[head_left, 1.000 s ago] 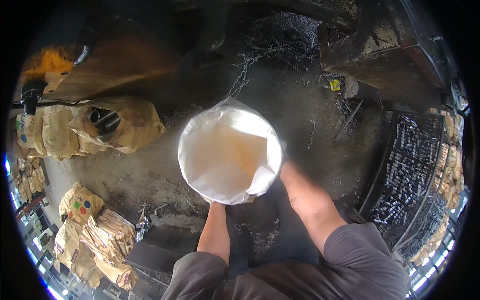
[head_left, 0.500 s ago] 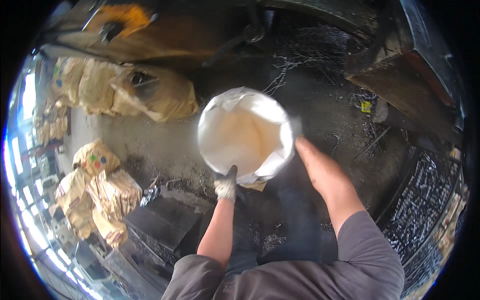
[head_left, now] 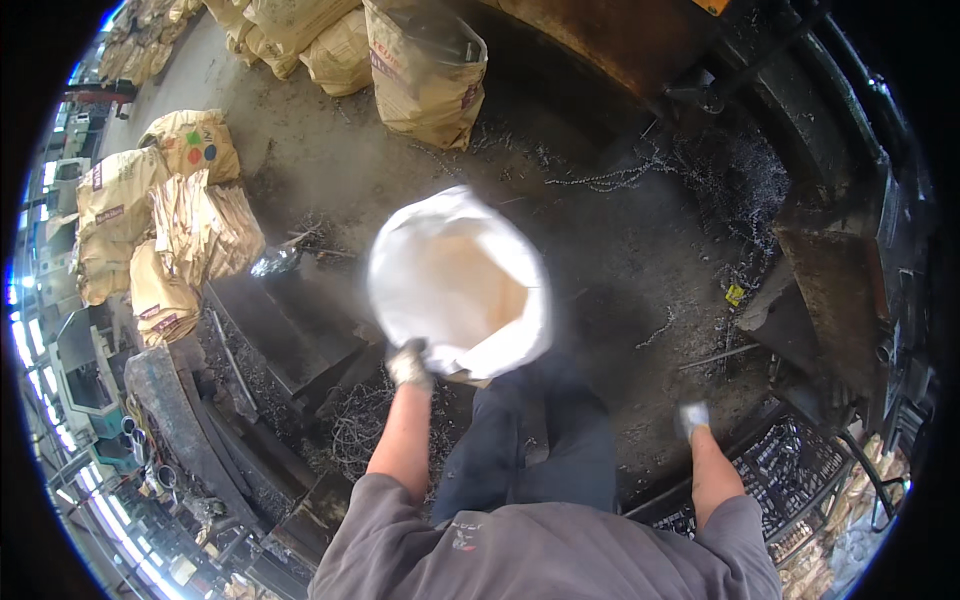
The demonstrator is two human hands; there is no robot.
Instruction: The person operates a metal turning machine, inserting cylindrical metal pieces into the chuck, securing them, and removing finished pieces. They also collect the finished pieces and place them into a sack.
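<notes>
An open paper sack with a white rim and a brownish inside stands in front of me, its mouth facing up. My left hand, in a grey-and-white work glove, is closed on the near left part of that rim. Off to the right, my right hand is away from the sack, held out toward a dark crate of small shiny metal parts. It also wears a light glove, and motion smears its fingers. The sack's bottom is hidden below its rim.
Another open brown paper sack stands at the top, beside more full sacks. Folded paper sacks are piled at the left near a dark metal block. Metal shavings litter the floor, and rusty machinery stands at right.
My right hand has left the sack's right side and moved right, toward the crate. The left hand stays on the rim. The view has turned and shifted.
</notes>
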